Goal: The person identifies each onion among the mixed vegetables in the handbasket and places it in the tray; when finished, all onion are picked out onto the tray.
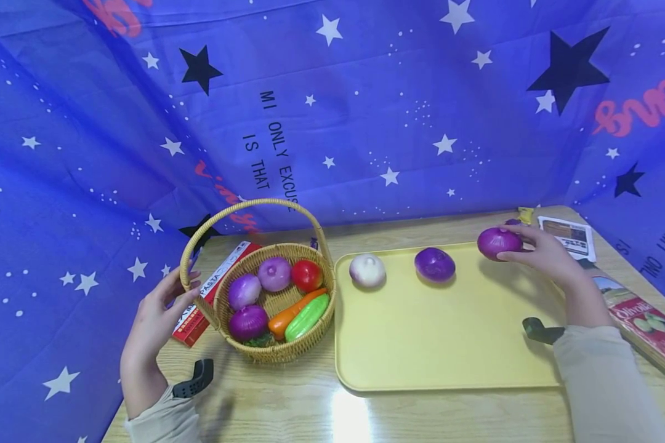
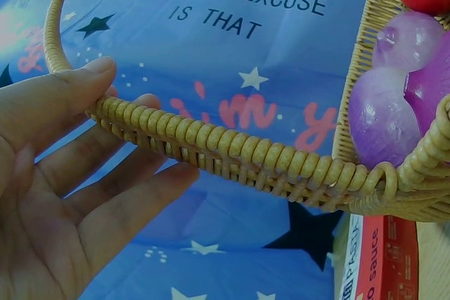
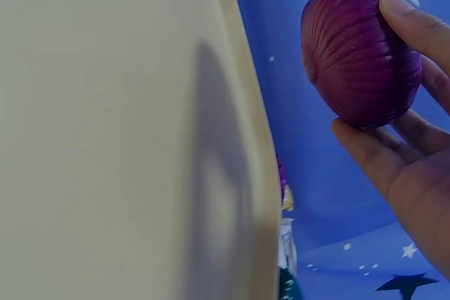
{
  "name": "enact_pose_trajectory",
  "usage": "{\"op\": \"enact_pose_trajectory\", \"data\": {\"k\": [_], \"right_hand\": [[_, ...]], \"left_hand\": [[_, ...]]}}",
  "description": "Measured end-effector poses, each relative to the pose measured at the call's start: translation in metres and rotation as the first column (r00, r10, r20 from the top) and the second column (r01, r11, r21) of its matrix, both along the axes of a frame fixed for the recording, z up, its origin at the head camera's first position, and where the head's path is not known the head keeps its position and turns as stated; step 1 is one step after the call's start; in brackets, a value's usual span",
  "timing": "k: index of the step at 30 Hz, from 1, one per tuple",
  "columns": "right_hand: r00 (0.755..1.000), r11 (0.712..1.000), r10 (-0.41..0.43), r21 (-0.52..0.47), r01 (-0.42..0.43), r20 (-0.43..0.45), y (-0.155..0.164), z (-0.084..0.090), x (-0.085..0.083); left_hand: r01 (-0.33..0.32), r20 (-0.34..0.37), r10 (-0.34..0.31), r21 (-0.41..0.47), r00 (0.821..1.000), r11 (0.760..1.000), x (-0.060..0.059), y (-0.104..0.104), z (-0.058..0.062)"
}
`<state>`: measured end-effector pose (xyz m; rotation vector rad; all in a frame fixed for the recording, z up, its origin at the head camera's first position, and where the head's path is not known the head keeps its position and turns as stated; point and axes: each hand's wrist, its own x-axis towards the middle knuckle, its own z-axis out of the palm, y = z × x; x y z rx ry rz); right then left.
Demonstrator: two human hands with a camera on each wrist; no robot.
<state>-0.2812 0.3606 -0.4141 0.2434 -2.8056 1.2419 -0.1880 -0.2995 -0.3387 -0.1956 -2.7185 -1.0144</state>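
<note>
The right hand [image 1: 543,252] holds a red onion [image 1: 499,242] over the far right corner of the yellow tray [image 1: 449,344], its grip closed around the onion with the thumb on one side and the fingers curled on the other; the right wrist view shows the onion [image 3: 360,50] pinched between thumb and fingers [image 3: 415,22], clear of the tray's rim [image 3: 246,138]. On the tray, along its far edge, lie 2 more onions: a white onion [image 1: 367,270] near the left corner and a purple onion [image 1: 435,264] between it and the held one, each apart from the others. The left hand [image 1: 155,320] rests against the left rim of the wicker basket [image 1: 238,344], which stands on the table [image 1: 288,412] just left of the tray; its grip is loose, fingers nearly straight, with the thumb over the rim and the fingers under it (the left wrist view shows this most plainly, thumb [image 2: 77,86] pressed on the woven rim [image 2: 232,156]). The basket has a tall arched handle [image 1: 255,204] and holds 3 pale or purple onions, a tomato [image 1: 307,274], a carrot [image 1: 294,312] and a cucumber [image 1: 308,317]. A red pasta box [image 1: 210,295] lies behind the basket on the left, and a printed box [image 1: 643,320] lies along the table's right edge. A blue star-patterned cloth [image 1: 366,111] hangs behind the table.
</note>
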Motion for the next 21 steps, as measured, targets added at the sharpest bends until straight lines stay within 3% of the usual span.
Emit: {"op": "enact_pose_trajectory", "data": {"k": [13, 21], "right_hand": [[0.994, 0.998, 0.001, -0.065, 0.006, 0.107, 0.016, -0.031, -0.004], [0.996, 1.000, -0.001, -0.028, 0.003, 0.094, 0.021, -0.042, -0.004]], "left_hand": [[0.005, 0.004, -0.005, 0.012, 1.000, 1.000, 0.000, 0.000, 0.000], [0.013, 0.002, -0.013, 0.021, 1.000, 1.000, -0.002, -0.002, -0.001]]}}
